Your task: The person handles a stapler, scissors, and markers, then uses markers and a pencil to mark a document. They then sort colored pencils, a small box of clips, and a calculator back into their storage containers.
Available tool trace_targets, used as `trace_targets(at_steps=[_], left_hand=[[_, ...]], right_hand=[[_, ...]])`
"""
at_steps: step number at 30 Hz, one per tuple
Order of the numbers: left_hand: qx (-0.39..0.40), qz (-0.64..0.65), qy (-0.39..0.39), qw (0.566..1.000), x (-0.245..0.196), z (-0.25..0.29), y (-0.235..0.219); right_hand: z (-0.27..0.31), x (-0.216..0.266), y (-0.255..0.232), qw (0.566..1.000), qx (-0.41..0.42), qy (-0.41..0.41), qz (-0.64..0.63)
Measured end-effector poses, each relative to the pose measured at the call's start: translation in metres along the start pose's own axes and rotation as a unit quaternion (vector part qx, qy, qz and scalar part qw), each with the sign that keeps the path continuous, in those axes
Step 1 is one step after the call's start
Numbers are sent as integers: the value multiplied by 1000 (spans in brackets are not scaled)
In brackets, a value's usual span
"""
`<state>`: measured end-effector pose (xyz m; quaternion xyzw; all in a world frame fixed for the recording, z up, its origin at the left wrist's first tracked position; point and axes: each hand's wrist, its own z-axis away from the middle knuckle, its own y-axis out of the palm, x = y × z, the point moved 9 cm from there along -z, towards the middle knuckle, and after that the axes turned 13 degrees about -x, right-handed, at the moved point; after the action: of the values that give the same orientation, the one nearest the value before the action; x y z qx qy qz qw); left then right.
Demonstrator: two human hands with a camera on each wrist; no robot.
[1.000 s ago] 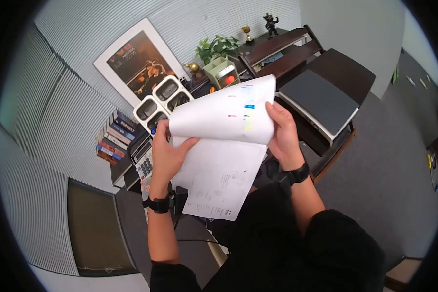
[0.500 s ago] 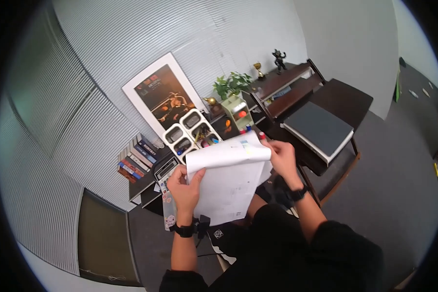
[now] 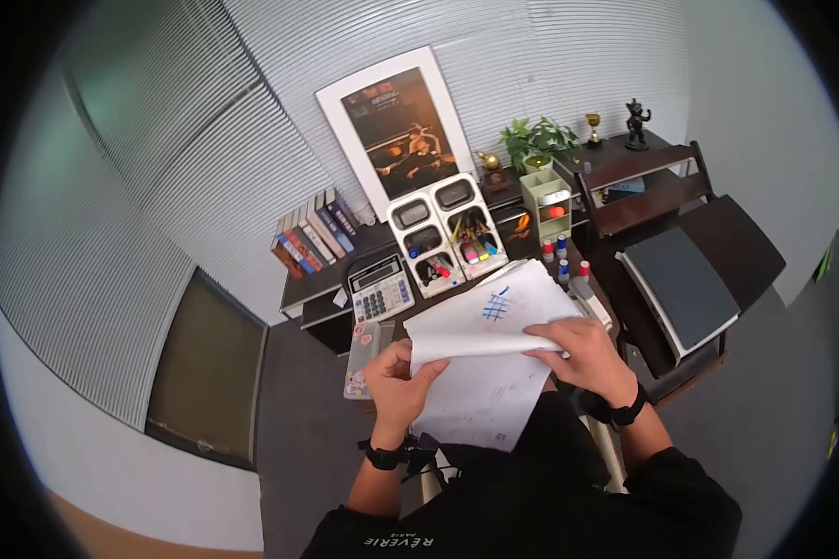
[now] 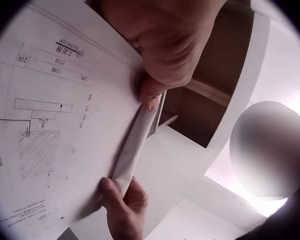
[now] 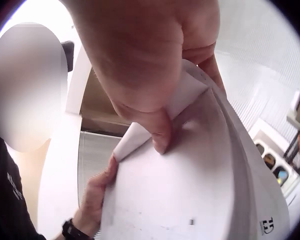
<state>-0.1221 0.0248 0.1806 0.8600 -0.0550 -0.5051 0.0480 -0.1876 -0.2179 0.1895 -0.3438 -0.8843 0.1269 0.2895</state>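
Note:
A stack of white drawing sheets (image 3: 480, 401) is held up in front of the body, with its top edge bent over into a fold. Blue grid marks show on the face beyond the fold. My left hand (image 3: 398, 389) pinches the fold at its left end, thumb on the near side. At the right end my right hand (image 3: 592, 359) grips it, thumb and fingers around the paper. Printed dimension lines fill the sheet (image 4: 45, 150) in the left wrist view. From the right wrist view, several paper layers (image 5: 175, 195) fan out below the thumb.
Behind the paper stand a white pen organizer (image 3: 422, 210), a calculator (image 3: 382, 291) and a green drawer box (image 3: 548, 200). Red- and blue-capped bottles (image 3: 563, 270) stand at the right. A large dark book (image 3: 685, 279) lies on a dark wooden chair. A stickered laptop (image 3: 368, 363) is at left.
Both hands have lowered the paper and bent its top edge into a narrower fold. The right hand has shifted from the sheet's side onto the fold. The head view has turned left.

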Motion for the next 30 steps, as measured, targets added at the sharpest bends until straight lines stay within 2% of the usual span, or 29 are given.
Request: trace_targets(at_steps=[1, 2, 3, 4, 6, 7, 9, 10, 11, 13, 14, 15, 16, 17, 19, 21, 24, 25, 27, 29, 30], left_hand=[[-13, -3, -4, 1000, 12, 0, -9], [-14, -84, 77, 993, 14, 2, -17], [-10, -167, 152, 974, 12, 10, -21], [-14, -172, 141, 975, 14, 14, -25], [-96, -319, 258, 907, -12, 20, -32], [-91, -322, 247, 909, -16, 20, -29], [-66, -367, 284, 883, -33, 19, -16], [21, -372, 268, 888, -29, 16, -6], [24, -372, 265, 889, -25, 17, -14], [124, -362, 172, 908, 0, 15, -11], [95, -354, 186, 912, -11, 13, -9], [98, -351, 188, 912, -19, 10, -6], [98, -344, 250, 900, -36, 12, -3], [96, -335, 312, 884, -54, 16, 1], [69, -300, 354, 883, -82, 24, 4], [71, -286, 360, 885, -85, 32, 3], [131, -291, 277, 906, -68, 36, 3], [125, -289, 274, 909, -63, 39, -1], [178, -264, 172, 932, -32, 43, -6], [169, -283, 153, 932, -2, 46, -17], [187, -301, 106, 929, 22, 47, -22]], right_hand=[[5, -12, 11, 994, 14, 60, -86], [7, -17, 18, 983, 2, 93, -156], [9, -19, 28, 982, 14, 98, -162], [12, -22, 37, 978, 35, 113, -172], [11, -25, 48, 970, 56, 142, -190], [10, -29, 53, 968, 60, 153, -190], [5, -29, 69, 959, 107, 134, -227], [2, -28, 73, 958, 122, 112, -233], [-3, -31, 73, 958, 122, 116, -233], [-9, -28, 76, 966, 199, 72, -151], [-12, -26, 69, 966, 196, 75, -149], [-20, -21, 53, 975, 144, 61, -159], [-27, -15, 36, 980, 93, 45, -169], [-29, -10, 27, 981, 92, 45, -165], [-35, 11, -9, 971, -8, -8, -238], [-30, 21, -18, 959, -25, -19, -280], [-11, 23, -15, 961, -17, -3, -276], [-3, 18, -10, 952, -50, 7, -302], [20, -3, 8, 967, -41, 75, -241], [34, -27, 25, 977, -60, 108, -172], [40, -41, 37, 972, -65, 160, -157]])
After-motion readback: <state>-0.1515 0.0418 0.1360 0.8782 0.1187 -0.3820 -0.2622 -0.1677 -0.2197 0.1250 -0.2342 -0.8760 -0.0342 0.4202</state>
